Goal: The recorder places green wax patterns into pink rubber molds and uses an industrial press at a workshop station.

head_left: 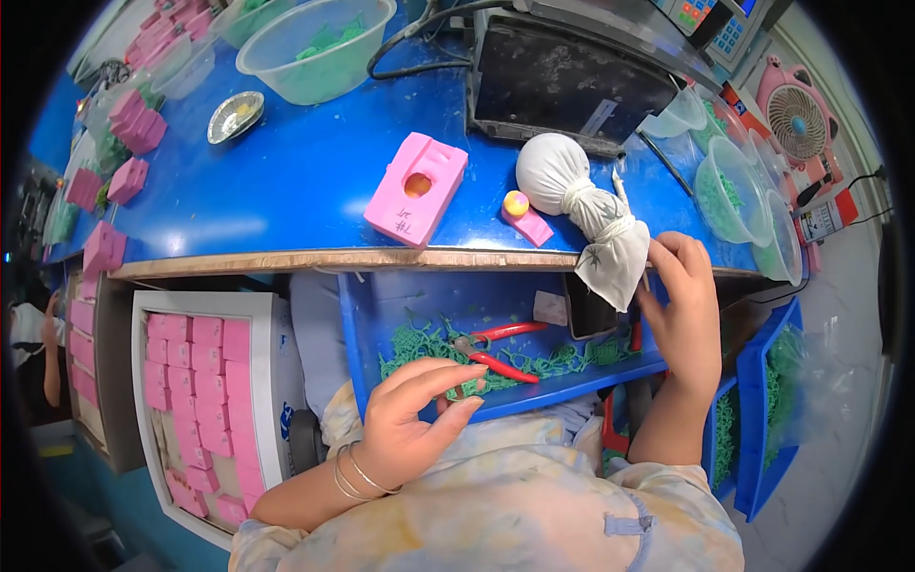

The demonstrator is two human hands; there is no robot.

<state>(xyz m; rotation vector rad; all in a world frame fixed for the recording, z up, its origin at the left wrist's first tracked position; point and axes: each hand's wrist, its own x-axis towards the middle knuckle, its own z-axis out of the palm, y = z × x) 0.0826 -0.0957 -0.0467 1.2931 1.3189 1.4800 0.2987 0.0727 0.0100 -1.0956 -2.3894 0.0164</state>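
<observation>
The left hand (410, 419) is hovering over the front rim of the blue tray (357, 334) under the table edge, thumb and forefinger curved toward each other with a small gap; whether anything is sitting between them I cannot tell. The right hand (681, 315) is reaching up at the table (286, 181) edge, fingertips pinching a thin white stick (621, 191) just beside the tied white cloth bag (572, 186), whose loose end is hanging over the edge.

Inside the tray, red-handled pliers (496, 353) are lying on green netting (419, 343), near the left hand. On the table, a pink mould block (416, 189) with an orange-filled hole is sitting left of the bag, and a smaller pink piece (526, 221) topped by a yellow ball is lying between them. A dark machine (567, 81) is standing behind the bag. Clear bowls (315, 48) holding green netting are crowding the far side and the right. Pink boxes (195, 400) are filling a white crate at lower left; more are stacked along the table's left end. A pink fan (796, 114) is standing at upper right.
</observation>
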